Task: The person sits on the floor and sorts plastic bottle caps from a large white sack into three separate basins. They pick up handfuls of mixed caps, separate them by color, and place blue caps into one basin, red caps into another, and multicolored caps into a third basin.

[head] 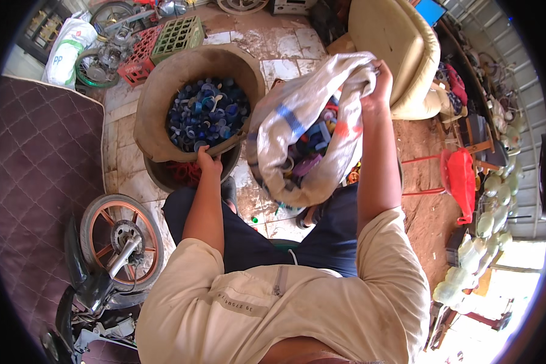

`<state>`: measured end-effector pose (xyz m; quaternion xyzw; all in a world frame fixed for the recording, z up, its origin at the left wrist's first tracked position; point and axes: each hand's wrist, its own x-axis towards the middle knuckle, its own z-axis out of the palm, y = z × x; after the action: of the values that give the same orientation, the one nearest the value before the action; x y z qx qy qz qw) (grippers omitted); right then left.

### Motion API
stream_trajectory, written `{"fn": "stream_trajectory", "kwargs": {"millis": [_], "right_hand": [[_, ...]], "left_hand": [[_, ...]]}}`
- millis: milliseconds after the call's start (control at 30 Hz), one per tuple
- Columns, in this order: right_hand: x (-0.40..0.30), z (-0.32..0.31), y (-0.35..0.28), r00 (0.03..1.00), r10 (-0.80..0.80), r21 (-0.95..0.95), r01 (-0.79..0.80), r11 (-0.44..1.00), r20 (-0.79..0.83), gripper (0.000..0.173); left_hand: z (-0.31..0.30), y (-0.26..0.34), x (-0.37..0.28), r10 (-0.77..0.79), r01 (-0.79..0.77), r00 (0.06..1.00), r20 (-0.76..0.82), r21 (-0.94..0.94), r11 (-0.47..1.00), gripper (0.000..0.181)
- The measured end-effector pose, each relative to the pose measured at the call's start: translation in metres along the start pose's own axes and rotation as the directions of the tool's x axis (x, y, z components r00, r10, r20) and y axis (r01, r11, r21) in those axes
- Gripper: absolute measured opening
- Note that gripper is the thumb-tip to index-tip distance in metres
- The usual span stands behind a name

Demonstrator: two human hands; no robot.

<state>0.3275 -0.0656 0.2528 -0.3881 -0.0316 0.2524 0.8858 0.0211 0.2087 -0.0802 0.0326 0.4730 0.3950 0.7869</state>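
Note:
My left hand (208, 162) grips the near rim of a large brown tub (152, 123), which holds many blue plastic bottle caps (209, 111). Under that tub's near side, a dark basin (157, 175) shows with red pieces (182, 173) in it. On the right, my right hand (378, 88) is closed on the gathered edge of a white woven sack (300, 95) with blue and red stripes. The sack's mouth is open towards me, and mixed coloured plastic caps and pieces (314, 136) lie inside. Its lower part is partly hidden.
A green bottle cap (255, 219) lies on the tiled floor between my feet. Red and green crates (177, 38) stand beyond the tub. A motorcycle wheel (120, 241) and a quilted mattress (41, 145) are at left. A beige armchair (391, 41) and red chair (459, 182) stand at right.

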Motion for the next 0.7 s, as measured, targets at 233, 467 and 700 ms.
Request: {"fn": "stream_trajectory", "kwargs": {"millis": [233, 467, 700], "right_hand": [[0.075, -0.055, 0.012, 0.988, -0.142, 0.108, 0.147, 0.983, -0.057, 0.023], [0.089, -0.134, 0.011, 0.949, -0.223, 0.053, 0.240, 0.969, -0.225, 0.034], [0.087, -0.123, 0.017, 0.973, -0.153, 0.071, 0.167, 0.983, -0.172, 0.038]], "left_hand": [[-0.002, 0.002, -0.002, 0.105, -0.104, 0.994, -0.037, 0.024, 0.994, 0.042], [-0.001, 0.009, -0.017, 0.185, -0.126, 0.931, -0.315, 0.198, 0.972, 0.050], [0.005, 0.003, -0.048, 0.208, -0.135, 0.909, -0.360, 0.216, 0.967, 0.052]]}}
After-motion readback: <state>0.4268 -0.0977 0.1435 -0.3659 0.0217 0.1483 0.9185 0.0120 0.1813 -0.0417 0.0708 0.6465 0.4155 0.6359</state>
